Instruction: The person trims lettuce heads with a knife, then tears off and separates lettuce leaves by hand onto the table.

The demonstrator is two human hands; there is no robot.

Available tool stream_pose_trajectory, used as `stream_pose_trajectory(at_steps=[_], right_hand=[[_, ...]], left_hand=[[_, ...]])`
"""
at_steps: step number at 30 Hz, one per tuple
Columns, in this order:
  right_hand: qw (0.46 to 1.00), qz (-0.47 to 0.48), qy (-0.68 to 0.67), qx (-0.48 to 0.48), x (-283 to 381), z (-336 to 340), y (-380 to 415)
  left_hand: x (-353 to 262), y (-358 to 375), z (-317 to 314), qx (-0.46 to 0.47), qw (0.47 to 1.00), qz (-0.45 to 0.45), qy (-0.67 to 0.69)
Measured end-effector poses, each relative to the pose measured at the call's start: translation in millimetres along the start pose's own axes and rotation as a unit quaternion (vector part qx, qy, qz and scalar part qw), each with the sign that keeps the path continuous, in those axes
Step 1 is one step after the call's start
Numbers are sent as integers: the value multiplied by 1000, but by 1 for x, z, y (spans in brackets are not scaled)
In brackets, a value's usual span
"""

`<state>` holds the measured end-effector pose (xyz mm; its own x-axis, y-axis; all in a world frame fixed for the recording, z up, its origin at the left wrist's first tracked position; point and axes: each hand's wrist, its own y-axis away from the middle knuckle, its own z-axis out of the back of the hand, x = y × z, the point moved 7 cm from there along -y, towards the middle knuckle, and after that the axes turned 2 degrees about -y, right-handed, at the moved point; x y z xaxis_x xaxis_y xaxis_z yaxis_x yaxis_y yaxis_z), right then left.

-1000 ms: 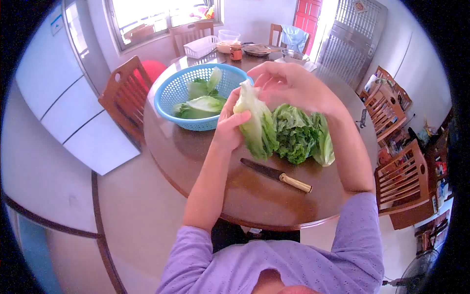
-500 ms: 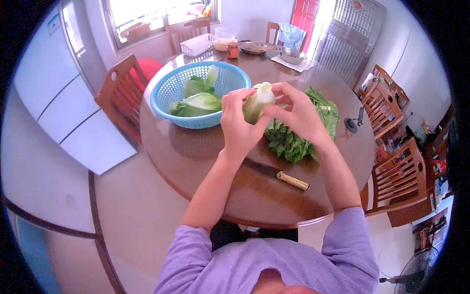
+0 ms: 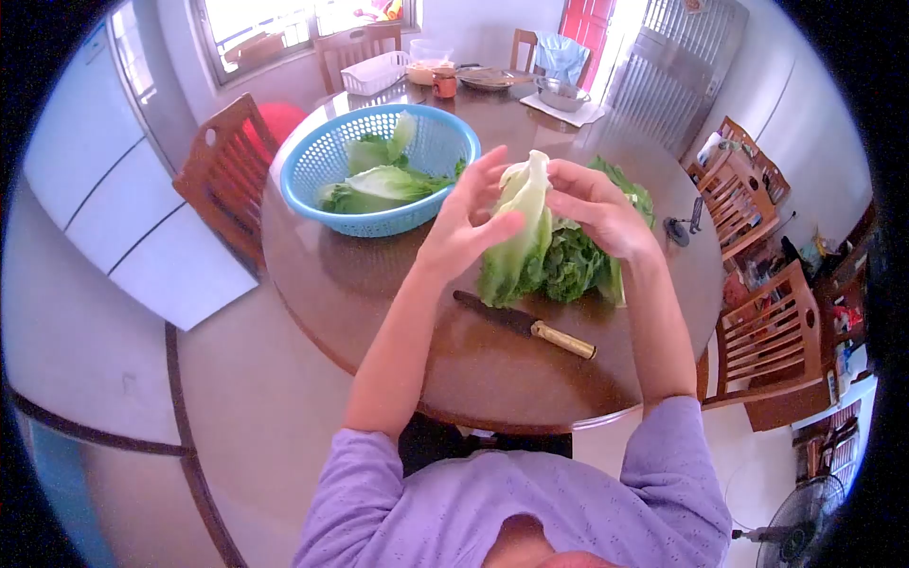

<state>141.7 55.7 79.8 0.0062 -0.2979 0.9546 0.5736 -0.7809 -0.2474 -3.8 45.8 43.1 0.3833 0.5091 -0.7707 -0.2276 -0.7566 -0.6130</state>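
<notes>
Pale stem end up, a lettuce (image 3: pixel 521 232) hangs between my two hands above the table, its green leaves pointing down. My right hand (image 3: pixel 606 213) has its fingers bent round the pale upper part. My left hand (image 3: pixel 459 227) is at the other side with thumb and fingers apart; part of its fingertips lies behind the lettuce. More leafy lettuce (image 3: pixel 578 270) lies on the table just beyond, partly covered by my right hand. A knife (image 3: pixel 559 339) with a yellowish handle and dark blade lies nearer to me. Loose leaves (image 3: pixel 383 185) sit in a blue basket (image 3: pixel 379 225) to the left.
The round brown table (image 3: pixel 350 303) carries a white basket (image 3: pixel 374 74), an orange-brown jar (image 3: pixel 444 83) and a metal bowl (image 3: pixel 561 95) at the far side. A small dark stand (image 3: pixel 679 230) is at the right. Wooden chairs (image 3: pixel 772 336) surround the table.
The lettuce has been turned so its leaves hang lower and face me. My left hand has loosened, its fingers spreading. The view has shifted slightly.
</notes>
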Motion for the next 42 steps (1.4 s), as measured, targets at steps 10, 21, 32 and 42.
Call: stream_pose_trajectory(at_steps=[10, 21, 32, 42], right_hand=[[890, 212, 378, -142, 105, 1, -63], [809, 308, 501, -4, 132, -72, -183], [846, 310, 431, -46, 93, -73, -155], [898, 48, 432, 67, 8, -41, 45]], left_hand=[[30, 4, -5, -4, 985, 137, 107], [54, -11, 39, 2, 976, 118, 185], [42, -15, 53, -89, 963, 100, 235], [31, -1, 53, -177, 948, 74, 253]])
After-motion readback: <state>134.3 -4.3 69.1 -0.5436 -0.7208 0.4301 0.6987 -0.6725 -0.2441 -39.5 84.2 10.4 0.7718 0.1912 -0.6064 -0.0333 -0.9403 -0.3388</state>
